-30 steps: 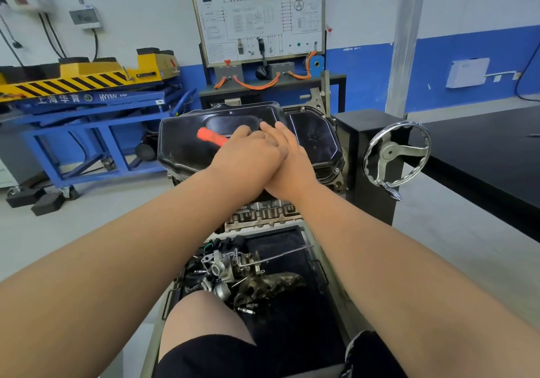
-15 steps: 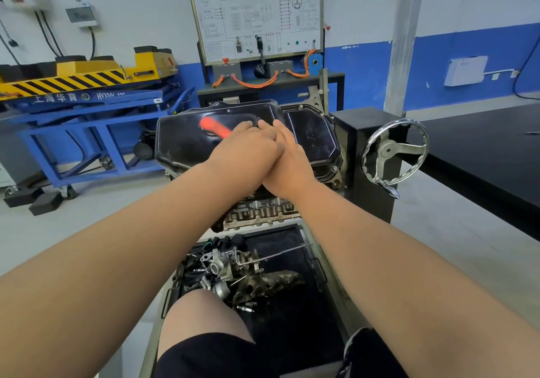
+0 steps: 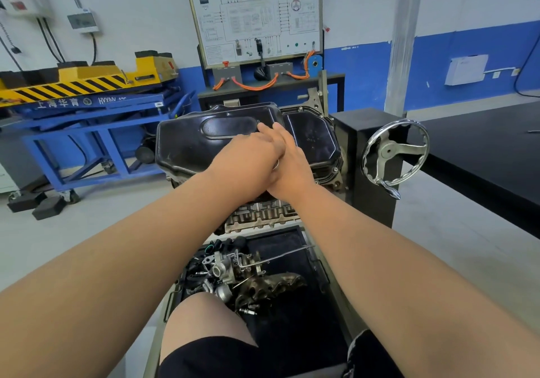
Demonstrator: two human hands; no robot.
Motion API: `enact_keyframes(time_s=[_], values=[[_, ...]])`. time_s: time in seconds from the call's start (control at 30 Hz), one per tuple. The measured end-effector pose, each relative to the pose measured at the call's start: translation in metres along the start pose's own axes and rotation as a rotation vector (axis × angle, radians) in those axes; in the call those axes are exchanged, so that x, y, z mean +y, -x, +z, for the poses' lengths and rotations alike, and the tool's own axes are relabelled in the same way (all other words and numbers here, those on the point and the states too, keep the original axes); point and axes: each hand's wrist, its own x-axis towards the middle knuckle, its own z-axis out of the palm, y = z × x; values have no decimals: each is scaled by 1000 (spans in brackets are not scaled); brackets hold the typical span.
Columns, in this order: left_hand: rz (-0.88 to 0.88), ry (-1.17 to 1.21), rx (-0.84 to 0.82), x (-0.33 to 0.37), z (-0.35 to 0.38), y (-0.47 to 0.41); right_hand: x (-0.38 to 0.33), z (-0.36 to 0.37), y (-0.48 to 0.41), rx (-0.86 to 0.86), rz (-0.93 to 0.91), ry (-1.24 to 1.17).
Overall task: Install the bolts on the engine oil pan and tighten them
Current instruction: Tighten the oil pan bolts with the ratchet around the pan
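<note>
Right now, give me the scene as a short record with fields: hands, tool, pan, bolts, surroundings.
hands: left hand overlaps right hand, both pressed together at the oil pan's near edge
tool: hidden; only a metallic glint shows between the hands
oil pan: black, seated on the engine
bolts: some visible along the right flange
handwheel: right of the engine, untouched
parts tray: below, holds loose parts

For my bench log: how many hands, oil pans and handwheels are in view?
Hands: 2, left hand and right hand
Oil pan: 1
Handwheel: 1
Total: 4
</note>
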Motion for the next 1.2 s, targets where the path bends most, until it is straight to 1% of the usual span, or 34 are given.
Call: enact_keyframes(time_s=[0.1, 0.17, 0.23, 0.27, 0.3, 0.43, 0.5, 0.53, 0.6, 0.73, 0.83, 0.9, 1.0, 1.07, 1.1, 1.13, 1.2], values=[[157, -130, 34, -10, 0, 2, 2, -1, -3, -41, -21, 118], [254, -206, 52, -14, 0, 5, 2, -4, -4, -65, -45, 149], [314, -267, 59, -12, 1, 7, 2, -6, -5, -81, -53, 158], [313, -277, 57, -12, 2, 7, 2, -6, -4, -89, -50, 166], [286, -269, 51, -12, 3, 6, 1, -6, -4, -92, -37, 153], [58, -110, 49, -10, -1, 2, -5, -7, 1, -29, -1, -51], [-11, -85, 27, -7, -1, 2, -6, -7, 3, 2, -17, -69], [-16, -75, 25, -6, 0, 1, -6, -6, 3, 7, -13, -52], [41, -83, 30, -5, 1, 1, -4, -5, 0, -4, 13, 1], [222, -216, 77, -17, -1, 5, -1, -4, -4, -27, -22, 114], [272, -274, 118, -18, 3, 8, 0, -3, -4, -28, -31, 154], [222, -237, 107, -18, 3, 6, 0, -2, -2, -20, -23, 146], [46, -146, 37, -15, -2, 2, -4, -3, -1, 3, -4, -1], [-62, -105, -11, -9, -3, 2, -4, -3, 0, -31, -24, 49], [-95, -77, -9, -6, -2, 2, -3, -2, -1, -44, -31, 83], [-107, -67, 2, -3, -1, 2, -2, -1, -1, -42, -25, 83], [-56, -84, 38, -1, -1, 0, -1, 1, -2, -18, 21, 31]])
